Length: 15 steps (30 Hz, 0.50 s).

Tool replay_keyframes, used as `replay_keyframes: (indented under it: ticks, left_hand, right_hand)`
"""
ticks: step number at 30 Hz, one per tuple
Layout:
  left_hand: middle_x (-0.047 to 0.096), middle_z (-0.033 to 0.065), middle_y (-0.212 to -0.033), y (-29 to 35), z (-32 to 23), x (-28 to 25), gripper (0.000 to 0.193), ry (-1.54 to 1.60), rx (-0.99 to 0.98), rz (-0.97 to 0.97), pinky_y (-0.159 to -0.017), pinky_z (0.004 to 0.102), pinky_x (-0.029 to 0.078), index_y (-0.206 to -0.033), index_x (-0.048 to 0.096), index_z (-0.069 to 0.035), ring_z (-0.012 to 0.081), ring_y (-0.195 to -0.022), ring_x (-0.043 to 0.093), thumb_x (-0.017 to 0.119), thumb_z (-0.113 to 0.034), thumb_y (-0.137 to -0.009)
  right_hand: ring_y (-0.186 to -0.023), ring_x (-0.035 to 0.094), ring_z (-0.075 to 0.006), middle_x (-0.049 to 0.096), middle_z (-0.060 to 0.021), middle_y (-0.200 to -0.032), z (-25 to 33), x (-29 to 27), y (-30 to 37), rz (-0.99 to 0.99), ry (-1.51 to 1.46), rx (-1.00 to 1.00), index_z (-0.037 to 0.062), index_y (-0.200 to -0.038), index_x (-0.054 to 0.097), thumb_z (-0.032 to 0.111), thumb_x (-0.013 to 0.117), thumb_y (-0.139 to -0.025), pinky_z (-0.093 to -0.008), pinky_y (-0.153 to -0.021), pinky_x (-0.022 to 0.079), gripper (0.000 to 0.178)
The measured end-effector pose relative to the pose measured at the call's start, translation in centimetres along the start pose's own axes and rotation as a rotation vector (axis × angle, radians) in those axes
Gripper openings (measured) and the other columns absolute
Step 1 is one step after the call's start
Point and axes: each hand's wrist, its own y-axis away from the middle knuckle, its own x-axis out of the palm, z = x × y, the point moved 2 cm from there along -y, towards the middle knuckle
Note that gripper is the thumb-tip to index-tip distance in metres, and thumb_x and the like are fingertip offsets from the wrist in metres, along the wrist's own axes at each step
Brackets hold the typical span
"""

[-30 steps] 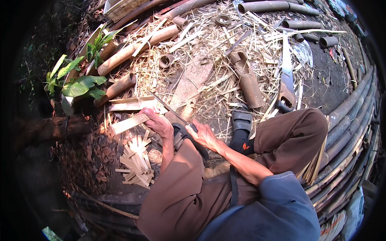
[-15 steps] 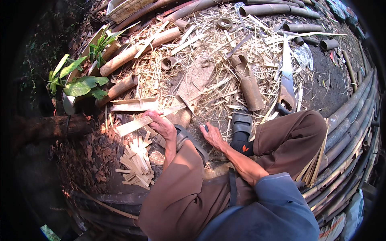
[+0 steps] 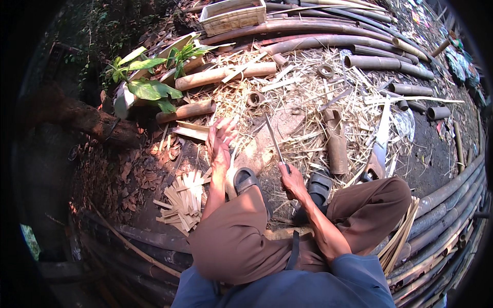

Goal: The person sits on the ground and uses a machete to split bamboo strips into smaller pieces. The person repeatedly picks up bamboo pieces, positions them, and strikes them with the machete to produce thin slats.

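My right hand [image 3: 292, 182] is closed round the dark handle of a long, narrow knife [image 3: 273, 137], whose blade points up and slightly left over a worn wooden board [image 3: 282, 126]. To the left, my left hand [image 3: 221, 141] is raised with its fingers spread, and I see nothing gripped in it. Just beyond it lies a split bamboo piece [image 3: 192, 132], partly covered by the hand. A pale strip shows between the left wrist and my sandal [image 3: 245, 179]; most of it is hidden. Below and left of that hand, a heap of short split bamboo strips [image 3: 182, 200] rests on the ground.
Bamboo shavings [image 3: 308, 97] cover the ground ahead. A handsaw [image 3: 380, 143] and a cut bamboo tube [image 3: 336, 143] lie to the right. Bamboo poles [image 3: 441, 195] line the right side, and others lie at the back beside a pale crate [image 3: 233, 18]. Leafy plants [image 3: 149, 90] stand left.
The left hand has opened and no longer visibly holds the flat bamboo strip. The right hand has lifted the knife so its blade points forward. The head view has shifted, moving the scene right and down.
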Motion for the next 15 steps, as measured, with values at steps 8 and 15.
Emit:
replay_keyframes:
  ticks: [8, 15]
  left_hand:
    - [0.063, 0.0055, -0.081, 2.0, 5.8, -2.3, 0.029, -1.065, 0.055, -0.014, -0.071, 0.028, 0.05, -0.114, 0.058, 0.002, 0.0164, -0.077, 0.061, 0.062, -0.019, -0.095]
    - [0.06, 0.0063, -0.092, 0.4, -2.1, 5.8, 0.02, -0.167, 0.264, -0.032, -0.07, 0.0261, 0.043, -0.113, 0.054, 0.001, 0.01, -0.077, 0.051, 0.045, -0.013, -0.102]
  right_hand:
    - [-0.057, 0.057, -0.0126, 0.059, -0.0037, -0.066, 6.8, -2.3, 5.8, 0.054, -0.062, -0.257, 0.0026, -0.092, 0.059, 0.036, 0.06, -0.094, -0.0306, -0.057, 0.046, 0.034]
    - [-0.058, 0.05, -0.0089, 0.059, -0.0048, -0.076, 14.0, -5.3, 10.4, 0.106, -0.019, -0.398, 0.0071, -0.149, 0.033, 0.011, 0.054, -0.088, -0.0274, -0.059, 0.046, 0.065]
